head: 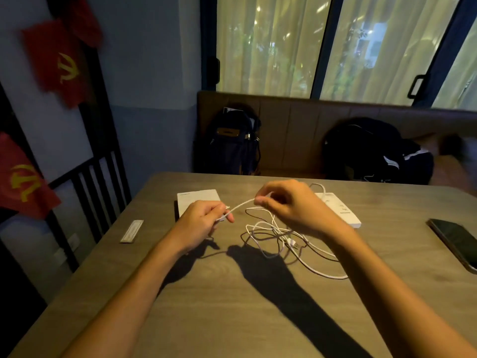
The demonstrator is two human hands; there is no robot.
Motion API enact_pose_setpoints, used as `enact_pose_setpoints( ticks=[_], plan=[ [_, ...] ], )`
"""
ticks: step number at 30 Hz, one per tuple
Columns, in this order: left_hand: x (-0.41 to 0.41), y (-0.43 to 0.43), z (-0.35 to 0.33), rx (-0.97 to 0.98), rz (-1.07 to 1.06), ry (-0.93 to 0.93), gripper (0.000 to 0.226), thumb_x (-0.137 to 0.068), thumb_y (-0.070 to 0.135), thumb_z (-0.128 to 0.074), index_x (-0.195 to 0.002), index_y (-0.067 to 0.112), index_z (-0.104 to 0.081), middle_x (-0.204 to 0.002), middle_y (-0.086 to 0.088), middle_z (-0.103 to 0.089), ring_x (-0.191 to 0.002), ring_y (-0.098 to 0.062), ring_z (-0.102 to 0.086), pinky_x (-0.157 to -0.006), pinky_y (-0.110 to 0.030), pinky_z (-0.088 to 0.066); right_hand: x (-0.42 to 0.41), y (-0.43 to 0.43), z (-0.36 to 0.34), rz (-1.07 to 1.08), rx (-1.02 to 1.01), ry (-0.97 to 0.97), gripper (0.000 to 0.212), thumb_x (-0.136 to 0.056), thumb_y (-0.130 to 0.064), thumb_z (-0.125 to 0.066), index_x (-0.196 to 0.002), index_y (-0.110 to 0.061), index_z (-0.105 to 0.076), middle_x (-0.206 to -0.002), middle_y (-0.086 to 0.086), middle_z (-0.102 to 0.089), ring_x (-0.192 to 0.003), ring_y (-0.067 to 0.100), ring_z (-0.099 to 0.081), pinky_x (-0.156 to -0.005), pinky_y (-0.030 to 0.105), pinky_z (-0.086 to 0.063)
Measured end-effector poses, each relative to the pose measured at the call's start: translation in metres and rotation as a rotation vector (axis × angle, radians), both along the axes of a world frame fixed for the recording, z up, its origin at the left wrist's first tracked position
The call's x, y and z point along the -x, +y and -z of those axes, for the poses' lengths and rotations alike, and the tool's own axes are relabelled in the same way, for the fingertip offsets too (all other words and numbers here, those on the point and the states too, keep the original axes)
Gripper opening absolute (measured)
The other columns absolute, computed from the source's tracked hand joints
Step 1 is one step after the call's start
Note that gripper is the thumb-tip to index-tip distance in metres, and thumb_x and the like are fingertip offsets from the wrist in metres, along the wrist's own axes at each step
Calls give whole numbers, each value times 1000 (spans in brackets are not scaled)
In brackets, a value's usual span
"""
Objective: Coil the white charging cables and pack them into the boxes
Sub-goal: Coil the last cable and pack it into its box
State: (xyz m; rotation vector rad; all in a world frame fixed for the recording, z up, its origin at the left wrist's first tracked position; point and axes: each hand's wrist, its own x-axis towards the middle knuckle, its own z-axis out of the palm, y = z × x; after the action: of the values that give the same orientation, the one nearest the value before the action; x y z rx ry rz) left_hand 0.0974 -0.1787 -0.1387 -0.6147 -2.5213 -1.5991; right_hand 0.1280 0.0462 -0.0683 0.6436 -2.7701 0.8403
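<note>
At the left of the surface (pixel 232 306), a narrow pale strip (pixel 132 231) is lying flat, well apart from the other items. Further right, a white box (pixel 198 198) is lying flat, partly hidden behind the left hand (pixel 204 223). The grip of this hand is pinching one end of a white cable (pixel 241 204) between thumb and fingers. The cable is running taut, up and rightward, to the right hand (pixel 291 205), whose grip is pinching it between thumb and forefinger. Below and between the hands, the other white cables (pixel 276 236) are lying uncoiled in a loose tangle on the surface. A second white box (pixel 340 210) is lying just behind the right hand, a cable loop (pixel 318 187) showing beside its far end. At the far right, a dark phone (pixel 456 241) is lying flat near the surface edge
</note>
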Motion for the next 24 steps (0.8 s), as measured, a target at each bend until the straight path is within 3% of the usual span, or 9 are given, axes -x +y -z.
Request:
enact_pose_setpoints(
  ticks=[3, 6, 10, 13, 15, 17, 19, 22, 24],
  plan=[
    [-15, 4, -13, -424, 342, -337, 44, -107, 25, -36, -78, 10, -66, -55, 1, -34, -51, -13, -34, -53, -26, -38, 10, 11, 0, 63, 158, 44, 18, -99, -33, -55, -101, -25, -72, -85, -17, -63, -81, -1, -59, -68, 14, -42],
    [-31, 19, -24, -932, 539, -568, 45, -104, 27, -35, -75, 9, -65, -51, 5, -34, -44, -9, -33, -47, -22, -37, 13, -1, 20, 43, 145, 59, 21, -101, -34, -53, -97, -23, -71, -74, -17, -59, -67, -4, -55, -61, 12, -38],
    [-34, 32, -27, -1371, 505, -566, 46, -107, 23, -35, -98, 5, -76, -63, 0, -55, -54, -10, -57, -70, -28, -60, 5, -26, 43, -49, 59, -87, 29, -106, -31, -44, -94, -21, -68, -76, -10, -62, -70, 5, -60, -67, 24, -49],
    [-21, 27, -19, -1084, 200, -325, 41, -110, 25, -33, -121, 10, -70, -99, -11, -77, -102, -22, -74, -103, -38, -52, -8, -37, 54, -117, -163, -209, 23, -104, -31, -48, -107, -19, -67, -92, -4, -66, -83, 9, -62, -78, 27, -52],
    [-17, 23, -10, -468, -27, -10, 37, -111, 30, -32, -121, 20, -67, -110, 0, -77, -112, -18, -70, -102, -35, -49, -16, -40, 52, -145, -200, -218, 20, -103, -30, -51, -109, -19, -66, -96, -4, -68, -84, 6, -63, -79, 26, -52],
    [-17, 25, 0, -50, -57, 188, 33, -110, 33, -36, -117, 27, -67, -101, 4, -76, -97, -17, -71, -85, -30, -56, -20, -37, 38, -162, -167, -209, 21, -102, -30, -53, -106, -17, -69, -90, -5, -68, -78, 4, -63, -75, 23, -53],
    [-17, 27, 5, 32, 1, 213, 29, -110, 30, -39, -111, 28, -68, -80, -1, -70, -75, -15, -69, -67, -32, -59, -20, -29, 20, -146, -116, -160, 21, -101, -31, -56, -102, -18, -72, -85, -6, -69, -72, 4, -63, -67, 19, -52],
    [-17, 26, 1, -113, 114, 75, 34, -110, 26, -40, -93, 22, -69, -56, 0, -54, -54, -19, -54, -61, -51, -52, -13, -9, 3, -78, 3, -71, 20, -94, -40, -62, -95, -24, -74, -77, -5, -69, -69, 7, -62, -60, 20, -46],
    [-17, 25, -3, -249, 224, -117, 38, -109, 26, -39, -92, 14, -70, -52, 1, -42, -52, -17, -47, -56, -41, -46, -5, 2, 4, -31, 136, -42, 25, -86, -47, -68, -87, -23, -72, -73, 0, -67, -65, 12, -59, -58, 27, -45]
  ],
)
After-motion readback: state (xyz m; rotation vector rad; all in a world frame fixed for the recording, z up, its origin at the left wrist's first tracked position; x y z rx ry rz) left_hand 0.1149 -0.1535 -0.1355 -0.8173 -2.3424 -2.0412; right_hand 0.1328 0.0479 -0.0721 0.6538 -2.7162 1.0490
